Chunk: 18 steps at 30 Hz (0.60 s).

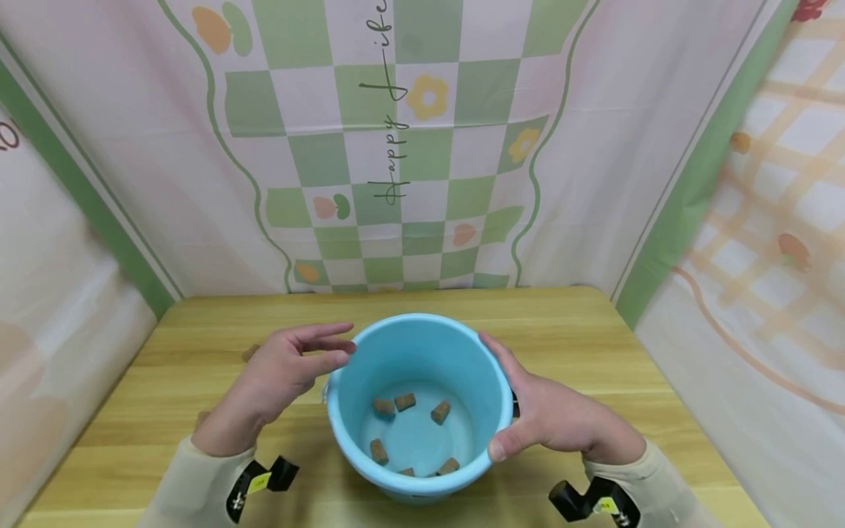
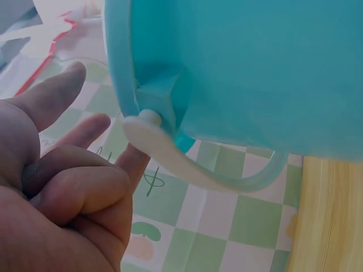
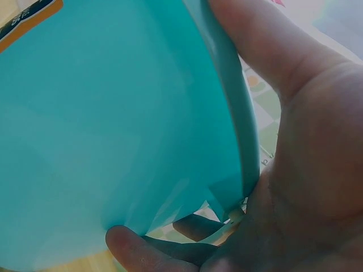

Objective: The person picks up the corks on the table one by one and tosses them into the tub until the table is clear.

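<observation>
A light blue plastic bucket stands upright on the wooden table in the head view, with several small brown cork-like pieces lying on its bottom. My right hand grips the bucket's right side, thumb over the rim and fingers spread along the outer wall. At the left rim hovers my left hand, holding nothing. In the left wrist view one fingertip is close to the white handle, which hangs by its pivot; whether they touch I cannot tell.
Two more brown pieces lie on the table at the left, one behind my left hand and another partly hidden by my left wrist. A checked green and white curtain hangs behind the table, with cloth on both sides.
</observation>
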Available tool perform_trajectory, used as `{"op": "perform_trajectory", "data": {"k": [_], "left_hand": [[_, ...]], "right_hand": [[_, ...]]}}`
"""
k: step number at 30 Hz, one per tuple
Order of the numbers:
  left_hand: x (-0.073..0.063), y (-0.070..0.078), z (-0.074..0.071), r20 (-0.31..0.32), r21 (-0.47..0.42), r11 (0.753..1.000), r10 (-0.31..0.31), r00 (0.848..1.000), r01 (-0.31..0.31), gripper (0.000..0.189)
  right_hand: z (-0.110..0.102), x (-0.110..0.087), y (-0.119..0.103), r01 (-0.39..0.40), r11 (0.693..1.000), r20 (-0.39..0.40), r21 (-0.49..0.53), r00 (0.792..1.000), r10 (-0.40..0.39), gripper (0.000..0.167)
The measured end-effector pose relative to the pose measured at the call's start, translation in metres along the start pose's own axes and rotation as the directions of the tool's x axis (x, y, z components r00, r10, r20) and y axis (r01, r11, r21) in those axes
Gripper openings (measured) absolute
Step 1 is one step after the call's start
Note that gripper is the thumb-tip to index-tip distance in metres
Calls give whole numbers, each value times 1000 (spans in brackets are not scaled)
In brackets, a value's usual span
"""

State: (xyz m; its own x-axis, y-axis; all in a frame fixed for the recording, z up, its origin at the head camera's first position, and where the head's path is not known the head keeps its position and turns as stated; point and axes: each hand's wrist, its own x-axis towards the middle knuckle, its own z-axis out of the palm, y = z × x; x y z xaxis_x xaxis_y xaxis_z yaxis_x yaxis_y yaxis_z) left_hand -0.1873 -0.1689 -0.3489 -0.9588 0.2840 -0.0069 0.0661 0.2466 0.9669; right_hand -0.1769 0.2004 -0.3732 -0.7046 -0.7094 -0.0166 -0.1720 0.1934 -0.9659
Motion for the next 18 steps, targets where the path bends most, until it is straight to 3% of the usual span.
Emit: {"op": "perform_trajectory", "data": {"k": [18], "left_hand": [[-7, -1, -10, -49, -14, 1000, -14, 999, 14, 48]], "right_hand": [[1, 0, -2, -15, 1000, 0, 22, 1000, 15, 133]]}}
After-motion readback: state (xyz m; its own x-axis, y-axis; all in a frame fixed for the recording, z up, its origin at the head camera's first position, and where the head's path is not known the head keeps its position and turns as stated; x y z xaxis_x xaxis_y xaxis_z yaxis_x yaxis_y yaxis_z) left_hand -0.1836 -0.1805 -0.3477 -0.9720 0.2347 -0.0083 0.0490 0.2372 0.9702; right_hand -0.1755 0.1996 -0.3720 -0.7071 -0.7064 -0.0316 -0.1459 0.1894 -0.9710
